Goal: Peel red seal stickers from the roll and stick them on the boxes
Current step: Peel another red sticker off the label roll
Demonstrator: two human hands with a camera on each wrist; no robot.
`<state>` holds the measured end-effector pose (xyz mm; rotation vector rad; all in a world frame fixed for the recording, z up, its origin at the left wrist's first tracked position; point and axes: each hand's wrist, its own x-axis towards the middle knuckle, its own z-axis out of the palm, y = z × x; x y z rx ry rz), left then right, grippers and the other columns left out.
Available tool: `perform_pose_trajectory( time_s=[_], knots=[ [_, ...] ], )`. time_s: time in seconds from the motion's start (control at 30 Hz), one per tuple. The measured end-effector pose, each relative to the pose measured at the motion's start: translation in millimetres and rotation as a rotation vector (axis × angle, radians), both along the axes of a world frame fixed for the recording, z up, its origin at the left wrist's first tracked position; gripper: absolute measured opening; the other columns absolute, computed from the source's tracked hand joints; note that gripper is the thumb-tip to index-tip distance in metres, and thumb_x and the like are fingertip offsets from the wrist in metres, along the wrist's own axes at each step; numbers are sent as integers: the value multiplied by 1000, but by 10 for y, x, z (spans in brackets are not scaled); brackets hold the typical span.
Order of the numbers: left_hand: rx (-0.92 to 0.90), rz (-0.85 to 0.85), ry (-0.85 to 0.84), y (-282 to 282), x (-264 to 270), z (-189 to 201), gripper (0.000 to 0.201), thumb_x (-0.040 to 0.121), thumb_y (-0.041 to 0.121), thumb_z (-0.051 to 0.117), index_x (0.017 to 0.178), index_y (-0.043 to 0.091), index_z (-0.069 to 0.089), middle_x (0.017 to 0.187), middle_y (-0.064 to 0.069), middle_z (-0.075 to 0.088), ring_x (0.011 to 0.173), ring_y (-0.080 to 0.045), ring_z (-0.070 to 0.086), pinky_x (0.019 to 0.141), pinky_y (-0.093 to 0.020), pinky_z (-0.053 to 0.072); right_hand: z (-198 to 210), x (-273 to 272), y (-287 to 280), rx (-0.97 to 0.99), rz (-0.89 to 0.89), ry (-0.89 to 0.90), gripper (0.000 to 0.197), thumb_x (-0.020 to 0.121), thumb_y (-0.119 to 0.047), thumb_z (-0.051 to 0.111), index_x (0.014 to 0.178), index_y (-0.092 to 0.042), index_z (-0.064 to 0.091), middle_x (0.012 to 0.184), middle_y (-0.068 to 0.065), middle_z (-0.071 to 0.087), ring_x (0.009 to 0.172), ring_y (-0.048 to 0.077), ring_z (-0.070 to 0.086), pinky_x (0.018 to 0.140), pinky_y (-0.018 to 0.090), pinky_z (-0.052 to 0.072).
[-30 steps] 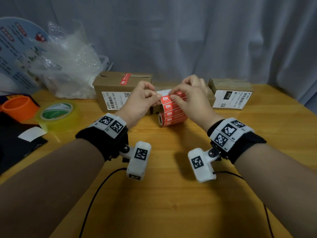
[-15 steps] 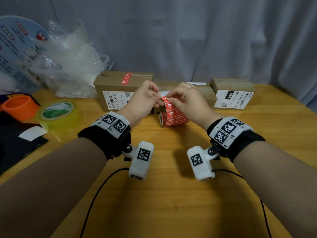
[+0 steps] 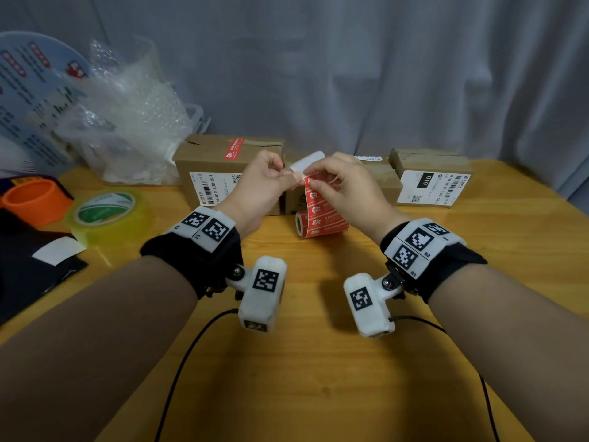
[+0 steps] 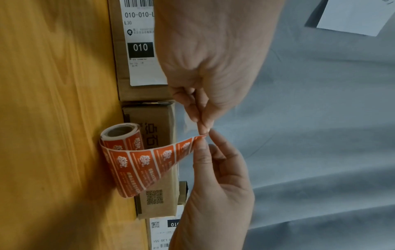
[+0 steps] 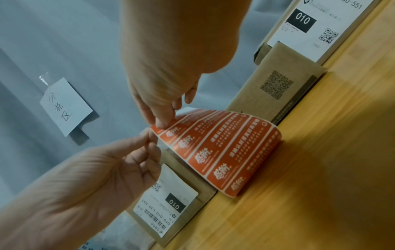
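Observation:
The roll of red seal stickers (image 3: 320, 223) lies on the wooden table in front of the boxes, and its strip (image 3: 318, 199) curves up to my hands. My left hand (image 3: 282, 173) pinches the white backing end (image 3: 306, 162). My right hand (image 3: 314, 184) pinches the corner of the top red sticker (image 5: 158, 129). In the wrist views the left hand (image 4: 203, 130) and right hand (image 5: 163, 122) meet at that corner. Three cardboard boxes stand behind: the left box (image 3: 204, 161) bears a red seal (image 3: 234, 148), and the middle box (image 3: 382, 183) and right box (image 3: 430, 164) show none.
A bubble-wrap bag (image 3: 127, 122) sits at the back left. A yellow-green tape roll (image 3: 106, 215), an orange ring (image 3: 35, 200) and a dark mat with a white slip (image 3: 57, 250) lie at the left. A grey curtain hangs behind. Two cables (image 3: 191, 346) trail over the near table.
Both hands have risen a little with the strip's end. The white backing now stands up more between the fingers. The roll stays in place.

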<state>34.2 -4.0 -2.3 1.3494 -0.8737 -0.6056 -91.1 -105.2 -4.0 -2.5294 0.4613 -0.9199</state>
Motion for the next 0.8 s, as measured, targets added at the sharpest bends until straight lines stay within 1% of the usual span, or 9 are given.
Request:
perform_pose_trajectory(
  time_s=[0.07,0.2,0.27,0.33,0.4,0.53,0.6,0.7,0.8],
  knots=[
    [15,-6,9,-9,7,16,29,86,-2,60,82,17,38,73,-4,62,63,-6,59,69,-14,50,0,-7,-21,-15,17,-1,19,86,-20,63,104,-20,69,92,-11,54,96,16,53,85,28,43],
    [64,-12,39,-43,19,31,31,84,-1,62,80,18,39,66,0,67,68,-13,57,77,-24,45,18,-35,-37,-25,30,14,23,88,-19,61,108,-22,69,92,-10,53,95,15,50,84,27,41],
    [82,-16,75,-58,18,41,31,83,-2,62,80,18,39,67,0,66,67,-12,57,71,-22,43,26,-47,-36,-26,41,10,23,88,-18,60,109,-23,69,90,-9,53,94,13,47,81,22,39],
    [111,-10,99,-59,10,53,31,84,-1,61,79,19,39,67,0,64,64,-9,55,60,-19,39,29,-59,-41,-34,55,1,23,88,-18,60,108,-24,70,88,-7,54,91,13,46,77,19,37],
    [138,-3,124,-61,5,59,29,86,0,59,77,19,39,60,4,63,62,-7,54,51,-16,36,32,-70,-51,-42,61,5,22,88,-18,60,106,-23,71,87,-1,57,91,15,48,78,22,38],
    [174,6,169,-82,-4,77,28,87,-1,57,76,19,40,70,-1,56,60,-7,55,42,-12,36,39,-91,-64,-57,83,37,22,88,-16,60,106,-24,71,90,5,59,91,17,50,81,27,42],
    [181,5,184,-89,-8,89,28,87,-1,56,74,18,40,69,-1,55,57,-6,55,41,-11,35,46,-91,-65,-52,99,62,24,88,-15,60,108,-24,70,91,5,58,92,17,51,82,29,45],
    [197,-2,201,-90,-13,93,28,87,1,57,74,18,40,70,-1,56,59,-6,55,45,-13,35,51,-84,-77,-36,107,53,21,87,-14,62,105,-22,70,92,4,58,92,18,54,83,34,49],
    [199,-2,210,-94,-16,99,28,86,1,59,73,18,40,69,0,57,59,-7,55,47,-14,35,52,-86,-83,-31,103,47,19,86,-14,62,102,-20,71,92,-1,56,93,16,54,83,34,50]
  ],
)
